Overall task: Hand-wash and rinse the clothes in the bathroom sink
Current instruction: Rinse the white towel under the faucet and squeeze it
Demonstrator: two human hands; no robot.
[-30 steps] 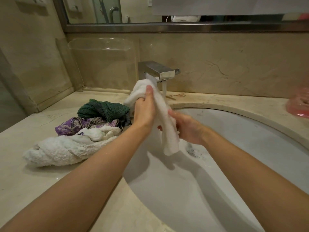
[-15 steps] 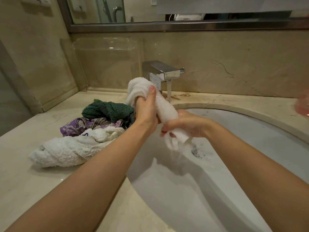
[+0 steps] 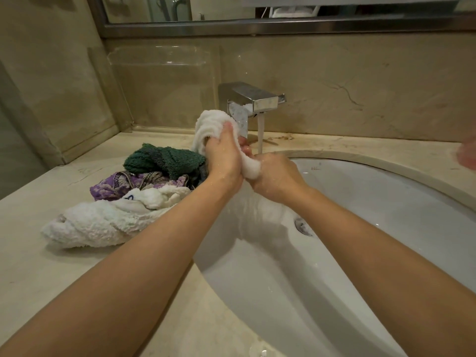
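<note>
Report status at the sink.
Left hand and right hand both grip white cloth, wringing over sink. Faucet running. Nothing in the way.

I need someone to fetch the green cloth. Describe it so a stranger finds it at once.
Start at the square chrome faucet behind the white oval sink. Left of it, on the beige marble counter, lies a heap of laundry. The dark green terry cloth is bunched at its back, behind the purple patterned fabric.

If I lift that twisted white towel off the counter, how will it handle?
Likely floppy: the white towel lies slumped on the countertop. Probably holds its rope-like twist at first, then sags and unwinds. If wet, heavy for its size; wetness can't be confirmed.
</note>
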